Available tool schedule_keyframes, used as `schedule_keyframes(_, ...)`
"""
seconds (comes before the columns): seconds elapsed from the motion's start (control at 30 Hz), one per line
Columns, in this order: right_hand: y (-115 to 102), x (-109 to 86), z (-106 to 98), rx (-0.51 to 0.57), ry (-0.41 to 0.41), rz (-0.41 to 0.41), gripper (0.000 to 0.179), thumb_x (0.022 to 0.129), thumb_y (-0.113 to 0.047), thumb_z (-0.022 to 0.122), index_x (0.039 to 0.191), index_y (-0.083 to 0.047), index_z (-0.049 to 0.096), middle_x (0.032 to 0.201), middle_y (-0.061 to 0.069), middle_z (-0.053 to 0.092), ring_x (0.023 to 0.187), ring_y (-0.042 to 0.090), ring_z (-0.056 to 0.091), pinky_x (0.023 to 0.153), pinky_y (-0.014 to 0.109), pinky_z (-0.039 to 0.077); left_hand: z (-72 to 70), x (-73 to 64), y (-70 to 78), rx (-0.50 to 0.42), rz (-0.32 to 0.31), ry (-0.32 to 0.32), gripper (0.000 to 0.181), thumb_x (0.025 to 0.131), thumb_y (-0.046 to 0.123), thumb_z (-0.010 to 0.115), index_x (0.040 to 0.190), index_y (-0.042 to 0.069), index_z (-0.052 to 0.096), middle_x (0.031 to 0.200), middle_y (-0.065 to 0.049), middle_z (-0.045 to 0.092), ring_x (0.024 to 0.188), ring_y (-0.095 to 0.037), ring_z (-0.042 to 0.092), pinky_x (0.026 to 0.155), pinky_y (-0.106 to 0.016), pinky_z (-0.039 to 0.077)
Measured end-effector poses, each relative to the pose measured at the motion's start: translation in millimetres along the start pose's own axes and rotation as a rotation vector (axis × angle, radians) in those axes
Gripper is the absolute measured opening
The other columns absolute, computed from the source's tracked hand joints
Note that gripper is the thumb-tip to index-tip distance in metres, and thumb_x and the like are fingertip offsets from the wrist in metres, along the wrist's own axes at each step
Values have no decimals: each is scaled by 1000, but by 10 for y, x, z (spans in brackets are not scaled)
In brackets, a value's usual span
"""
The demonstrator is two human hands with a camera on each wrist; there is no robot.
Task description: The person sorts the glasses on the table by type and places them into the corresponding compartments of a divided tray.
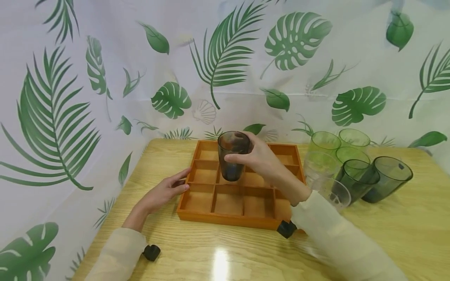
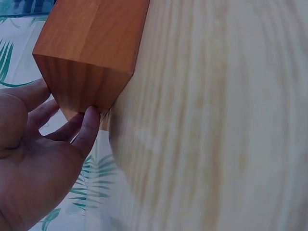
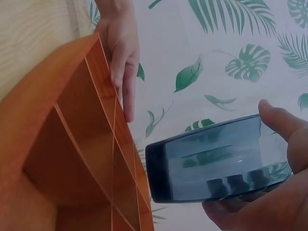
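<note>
One dark glass [image 1: 231,160], see-through, is held mouth upward above a wooden box [image 1: 225,220], its base apart from the partitions; from the head view it is seen in front of the second column from the left. The glass is gripped by the right hand [image 1: 258,156], thumb on the near side, fingers bent round the far side, the hand closed only as far as the glass's width allows. The box, orange-brown, is divided into three rows of four compartments and is set flat on the table. Its left side is touched by the left hand [image 1: 166,193], fingers parted and only lightly bent, fingertips resting against the wall, the hand otherwise unfilled. Just beside the box, on the right, glasses are grouped upright or slightly tilted in appearance: three green glasses [image 1: 325,146] at the back, two clear glasses [image 1: 341,191] nearer the sleeve, two further dark ones [image 1: 388,179] at the outer side. Pale sleeves [image 1: 337,230] are worn, a black fitting [image 1: 151,253] being seen at each cuff. All is stood on a light wood table [image 1: 190,249], backed by a white leaf-printed cloth [image 1: 130,23].
</note>
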State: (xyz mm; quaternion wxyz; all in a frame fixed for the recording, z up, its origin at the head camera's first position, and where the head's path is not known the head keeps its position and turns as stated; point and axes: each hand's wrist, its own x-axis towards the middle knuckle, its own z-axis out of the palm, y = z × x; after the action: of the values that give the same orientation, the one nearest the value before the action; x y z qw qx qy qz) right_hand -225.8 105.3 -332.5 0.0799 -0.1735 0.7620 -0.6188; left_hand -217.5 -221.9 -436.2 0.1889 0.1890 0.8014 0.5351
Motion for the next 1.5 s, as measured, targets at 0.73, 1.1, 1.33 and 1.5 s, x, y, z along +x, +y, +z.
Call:
schedule_keyframes(0.73,194,529,-96,8,202,100,91,89,-32,83,161,-8,32,153,18,45,138,36,48,112,50,43,17,-23,-1,3,0,8,67,110,24,54,166,12,21,171,-12,16,151,-40,29,119,-55,30)
schedule_keyframes(1.1,366,689,-120,-78,249,83,91,89,-34,84,159,-5,34,154,21,44,138,38,48,109,50,46,8,-4,-20,-15,3,6,67,110,24,53,166,12,20,171,-13,15,151,-40,29,119,-55,29)
schedule_keyframes(1.33,516,764,-82,-70,266,63,87,87,-27,86,156,-2,37,150,23,47,136,38,49,108,50,47,16,2,0,-7,0,10,67,110,24,54,166,13,20,171,-12,16,151,-39,30,119,-55,29)
schedule_keyframes(1.5,661,774,-43,-41,230,41,80,89,-21,85,151,1,40,145,24,50,132,37,51,109,50,46,20,11,7,-6,-6,10,67,110,24,54,167,13,20,171,-12,16,151,-39,30,119,-55,29)
